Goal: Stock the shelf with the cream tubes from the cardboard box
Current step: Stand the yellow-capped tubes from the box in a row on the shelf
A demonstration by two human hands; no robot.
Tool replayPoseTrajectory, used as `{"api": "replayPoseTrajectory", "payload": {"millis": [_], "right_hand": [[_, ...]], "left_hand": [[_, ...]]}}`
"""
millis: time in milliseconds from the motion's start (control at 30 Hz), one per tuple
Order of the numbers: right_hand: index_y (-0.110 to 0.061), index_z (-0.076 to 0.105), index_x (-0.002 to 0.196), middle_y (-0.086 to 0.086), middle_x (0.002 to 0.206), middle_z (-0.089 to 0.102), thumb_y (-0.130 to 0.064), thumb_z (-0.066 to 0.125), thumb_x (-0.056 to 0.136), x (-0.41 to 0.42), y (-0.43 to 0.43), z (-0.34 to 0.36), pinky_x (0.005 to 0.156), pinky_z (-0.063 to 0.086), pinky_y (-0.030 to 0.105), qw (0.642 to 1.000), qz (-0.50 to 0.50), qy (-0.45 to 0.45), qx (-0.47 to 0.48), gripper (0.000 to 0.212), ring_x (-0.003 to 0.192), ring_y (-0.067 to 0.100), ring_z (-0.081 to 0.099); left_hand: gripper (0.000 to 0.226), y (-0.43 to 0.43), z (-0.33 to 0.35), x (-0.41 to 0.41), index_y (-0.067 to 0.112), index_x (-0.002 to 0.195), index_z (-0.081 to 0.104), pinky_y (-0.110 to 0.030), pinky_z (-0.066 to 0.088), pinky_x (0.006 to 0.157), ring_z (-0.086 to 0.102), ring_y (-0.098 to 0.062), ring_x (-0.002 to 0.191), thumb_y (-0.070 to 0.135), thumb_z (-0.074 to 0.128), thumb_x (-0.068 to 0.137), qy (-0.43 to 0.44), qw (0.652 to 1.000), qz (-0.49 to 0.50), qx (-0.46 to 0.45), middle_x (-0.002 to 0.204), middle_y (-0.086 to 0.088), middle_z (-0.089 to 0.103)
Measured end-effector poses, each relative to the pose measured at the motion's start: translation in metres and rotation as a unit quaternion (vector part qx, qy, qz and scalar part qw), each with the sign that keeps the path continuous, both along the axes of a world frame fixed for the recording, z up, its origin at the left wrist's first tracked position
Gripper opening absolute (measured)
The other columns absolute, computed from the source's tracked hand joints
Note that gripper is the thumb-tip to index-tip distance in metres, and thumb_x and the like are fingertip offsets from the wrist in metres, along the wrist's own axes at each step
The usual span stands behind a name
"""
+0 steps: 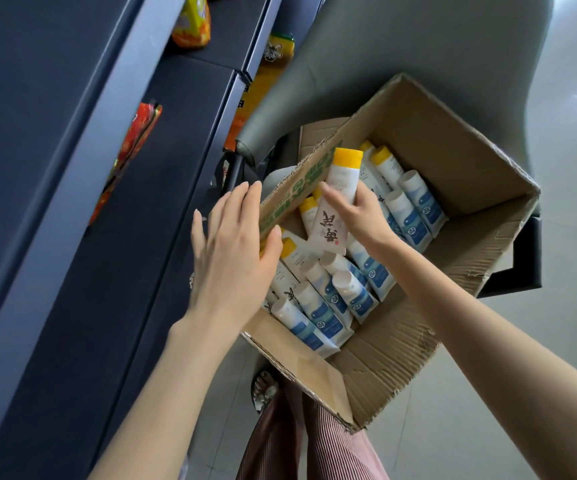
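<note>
Far left we've got the dark blue shelf (pixel 55 168), with four snack packs by our count: one red pack (pixel 131 157), one yellow-orange bag (pixel 192 22), and further along one yellow pack (pixel 278 46) over one orange pack (pixel 249 98). Next comes the left hand (pixel 231 258), fingers straight along the outside of the green-printed flap (pixel 301 188), thumb tucked over its lower edge, so it's pinching that flap. The flap belongs to the one cardboard box (pixel 453 265), which is open on top with a grey chair (pixel 418 46) behind it. Inside, the cream tubes lie in a loose pile: we count at least seven white-capped tubes (pixel 335 299) with blue labels and at least four yellow-capped tubes (pixel 389 166), with some buried so the totals are fuzzy. The right hand (pixel 359 216) has its fingers wrapped round one more yellow-capped tube, the held tube (pixel 340 188), just above the pile, cap pointing away from us. Down below, one sandalled foot (pixel 264 389) and striped trousers (pixel 314 445).
</note>
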State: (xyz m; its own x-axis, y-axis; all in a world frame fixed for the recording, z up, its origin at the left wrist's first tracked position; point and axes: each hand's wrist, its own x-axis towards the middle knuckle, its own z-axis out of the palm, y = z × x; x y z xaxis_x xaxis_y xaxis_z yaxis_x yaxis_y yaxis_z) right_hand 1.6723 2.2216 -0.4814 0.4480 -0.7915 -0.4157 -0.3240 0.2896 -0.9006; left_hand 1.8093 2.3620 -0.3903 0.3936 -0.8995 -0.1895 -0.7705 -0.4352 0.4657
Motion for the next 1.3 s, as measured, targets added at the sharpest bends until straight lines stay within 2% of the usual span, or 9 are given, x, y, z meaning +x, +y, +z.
{"api": "replayPoseTrajectory", "payload": {"millis": [100,200,500,567,667,867,1000,1100,1300], "right_hand": [[-0.019,0.049,0.101,0.003,0.092,0.062,-0.023,0.062,0.089,-0.006,-0.002,0.022,0.075,0.057,0.034,0.986,0.070,-0.013,0.152,0.018,0.085,0.014,0.065],[-0.014,0.043,0.120,0.013,0.108,0.061,0.001,0.065,0.082,-0.017,-0.002,0.034,0.077,0.058,0.035,0.955,0.192,0.014,0.225,0.047,0.098,0.024,0.065],[-0.020,0.066,0.110,-0.002,0.088,0.073,-0.026,0.075,0.076,-0.013,0.008,0.056,0.062,0.047,0.011,0.865,0.461,0.105,0.169,0.036,0.077,0.007,0.066],[-0.022,0.067,0.105,-0.004,0.085,0.072,-0.028,0.078,0.074,-0.009,0.010,0.055,0.060,0.046,0.010,0.859,0.468,0.122,0.169,0.033,0.075,0.006,0.066],[-0.021,0.068,0.098,-0.001,0.086,0.070,-0.029,0.081,0.071,-0.005,0.012,0.052,0.060,0.047,0.015,0.859,0.466,0.157,0.145,0.031,0.073,0.008,0.064],[-0.015,0.067,0.091,0.003,0.086,0.071,-0.031,0.080,0.065,-0.003,0.009,0.048,0.060,0.053,0.022,0.854,0.455,0.156,0.199,0.033,0.075,0.016,0.068],[-0.001,0.061,0.107,0.008,0.092,0.068,-0.044,0.063,0.078,-0.006,-0.003,0.036,0.064,0.054,0.021,0.929,0.284,0.083,0.220,0.052,0.075,0.016,0.065],[-0.006,0.060,0.109,0.007,0.100,0.069,-0.033,0.059,0.091,0.000,-0.004,0.009,0.066,0.054,0.021,0.972,0.149,0.127,0.128,0.033,0.084,0.012,0.066],[-0.004,0.054,0.121,0.010,0.117,0.061,-0.017,0.061,0.089,0.021,0.027,-0.046,0.093,0.047,0.036,0.931,0.245,0.269,-0.034,0.035,0.109,0.024,0.058]], "left_hand": [[0.057,0.005,0.006,0.004,0.016,0.148,0.026,-0.045,0.005,0.116,0.023,-0.017,0.142,0.032,0.041,0.095,0.002,1.000,0.011,-0.013,0.153,-0.002,0.031],[0.057,0.010,0.008,0.008,0.016,0.148,0.024,-0.044,0.005,0.116,0.022,-0.016,0.142,0.029,0.043,0.096,0.009,1.000,0.021,-0.021,0.153,-0.001,0.030],[0.085,0.013,-0.001,0.017,0.029,0.151,0.007,-0.041,-0.006,0.117,0.002,-0.007,0.145,0.048,0.058,0.086,0.104,0.981,-0.149,0.065,0.158,0.010,0.009],[0.078,0.017,-0.007,0.018,0.030,0.148,0.022,-0.043,0.014,0.117,0.025,-0.015,0.139,0.056,0.058,0.083,0.132,0.967,-0.158,0.148,0.149,0.005,0.034],[0.046,0.025,-0.012,0.018,0.025,0.120,0.055,-0.043,0.046,0.090,0.054,-0.015,0.102,0.054,0.059,0.083,0.202,0.946,-0.146,0.207,0.109,0.005,0.058],[0.032,0.036,-0.018,0.020,0.021,0.088,0.059,-0.020,0.039,0.057,0.050,-0.006,0.066,0.052,0.061,0.083,0.311,0.906,-0.123,0.260,0.077,0.007,0.054],[0.036,0.045,-0.011,0.039,0.021,0.090,0.061,-0.012,0.040,0.056,0.055,0.003,0.065,0.055,0.062,0.078,0.367,0.903,-0.023,0.222,0.074,0.013,0.061],[0.046,0.051,-0.002,0.053,0.021,0.111,0.060,-0.016,0.053,0.073,0.067,-0.006,0.091,0.047,0.063,0.073,0.537,0.830,0.082,0.128,0.097,0.011,0.072],[0.056,0.051,0.006,0.071,0.021,0.123,0.052,-0.020,0.053,0.076,0.066,-0.013,0.104,0.029,0.072,0.071,0.608,0.776,0.165,-0.024,0.111,0.002,0.070]]}}
